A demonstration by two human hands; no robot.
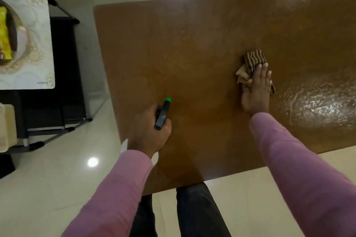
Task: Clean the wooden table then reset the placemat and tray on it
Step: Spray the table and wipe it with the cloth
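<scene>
- Left hand (148, 132): fingers curled round a spray bottle (162, 115) at the desk's (173, 54) near-left corner.
- Right hand (257, 88): fingers straight, pressing the cloth (253, 58) mid-desk.
- Placemat (38, 15) with tray (24, 32) lies on a rack (63, 44) beyond the desk's left edge.

2 pink long sleeves (119, 188); trousers (198, 211) likely black.
</scene>
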